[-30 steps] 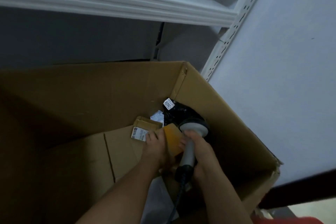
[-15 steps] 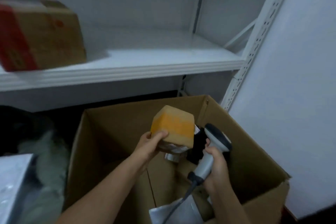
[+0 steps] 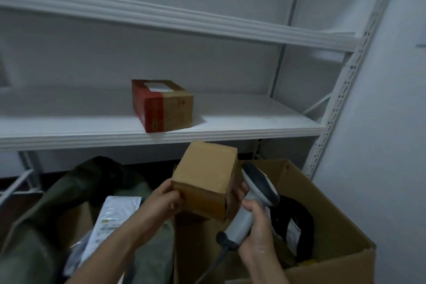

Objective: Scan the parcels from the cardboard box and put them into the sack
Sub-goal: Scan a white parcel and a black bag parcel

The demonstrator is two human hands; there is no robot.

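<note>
Small cardboard parcel is held above the cardboard box, near the sack | its left edge is gripped by the fingers of the left hand; the barcode scanner is clasped in the right hand | judged light, stiff, dentable; opposite side faces are favoured for holding | near-cubic; plain face is tilted camerawards, slight long axis toward the shelf

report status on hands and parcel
Left hand holds small brown parcel above the cardboard box. Right hand grips scanner beside it. Sack at left, path looks clear.
</note>
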